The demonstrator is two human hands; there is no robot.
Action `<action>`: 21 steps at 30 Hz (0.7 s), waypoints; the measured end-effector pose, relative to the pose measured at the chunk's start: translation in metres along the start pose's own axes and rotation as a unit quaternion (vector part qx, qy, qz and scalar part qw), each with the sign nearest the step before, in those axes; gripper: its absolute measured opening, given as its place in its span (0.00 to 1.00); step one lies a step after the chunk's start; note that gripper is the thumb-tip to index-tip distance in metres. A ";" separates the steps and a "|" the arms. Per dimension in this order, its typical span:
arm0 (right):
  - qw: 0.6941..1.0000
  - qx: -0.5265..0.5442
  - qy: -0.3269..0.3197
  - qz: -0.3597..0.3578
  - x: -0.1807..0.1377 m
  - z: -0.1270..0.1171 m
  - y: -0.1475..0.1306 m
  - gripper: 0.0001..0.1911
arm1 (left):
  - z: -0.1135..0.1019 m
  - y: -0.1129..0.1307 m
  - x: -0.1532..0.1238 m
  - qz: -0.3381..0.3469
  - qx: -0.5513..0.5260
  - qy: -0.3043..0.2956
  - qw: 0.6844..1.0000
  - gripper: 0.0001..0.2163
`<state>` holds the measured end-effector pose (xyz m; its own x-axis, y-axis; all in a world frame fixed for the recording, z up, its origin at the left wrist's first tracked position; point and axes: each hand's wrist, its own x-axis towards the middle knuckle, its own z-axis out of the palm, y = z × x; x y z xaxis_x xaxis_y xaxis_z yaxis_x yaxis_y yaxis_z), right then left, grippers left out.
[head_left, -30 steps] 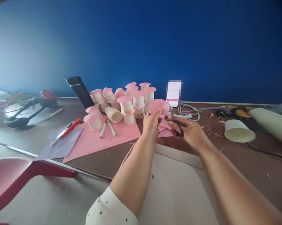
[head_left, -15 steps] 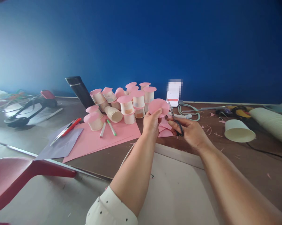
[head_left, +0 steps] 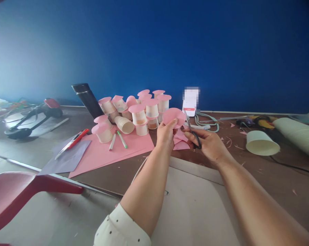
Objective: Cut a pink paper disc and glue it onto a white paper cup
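My left hand (head_left: 166,136) pinches a round pink paper disc (head_left: 173,117) and holds it up above the table. My right hand (head_left: 208,144) grips black-handled scissors (head_left: 191,129), their blades touching the disc's right edge. Under both hands lie pink paper offcuts (head_left: 181,140). Behind and to the left stands a cluster of white paper cups capped with pink discs (head_left: 139,111).
A large pink sheet (head_left: 105,150) carries two markers (head_left: 117,139); a red utility knife (head_left: 74,140) lies on a purple sheet. A black bottle (head_left: 87,99), a phone (head_left: 190,102), cables, a tipped cup (head_left: 260,142) and a paper roll (head_left: 298,134) sit around. A red chair (head_left: 18,194) stands at the lower left.
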<state>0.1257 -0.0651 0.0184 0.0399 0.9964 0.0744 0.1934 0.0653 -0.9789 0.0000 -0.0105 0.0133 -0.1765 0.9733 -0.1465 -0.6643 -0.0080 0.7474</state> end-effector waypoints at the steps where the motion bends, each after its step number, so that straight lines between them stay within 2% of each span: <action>1: 1.000 -0.002 0.001 -0.001 0.000 0.000 0.000 0.26 | 0.000 0.000 0.000 0.001 0.000 0.000 1.000 0.19; 21: 1.000 -0.006 -0.008 -0.010 0.002 -0.002 0.004 0.27 | 0.000 0.000 0.000 0.012 0.004 -0.004 1.000 0.21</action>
<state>0.1281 -0.0628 0.0154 0.0196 0.9957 0.0902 0.2058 0.0842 -0.9750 0.0003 -0.0102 0.0129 -0.1861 0.9748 -0.1230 -0.6542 -0.0296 0.7557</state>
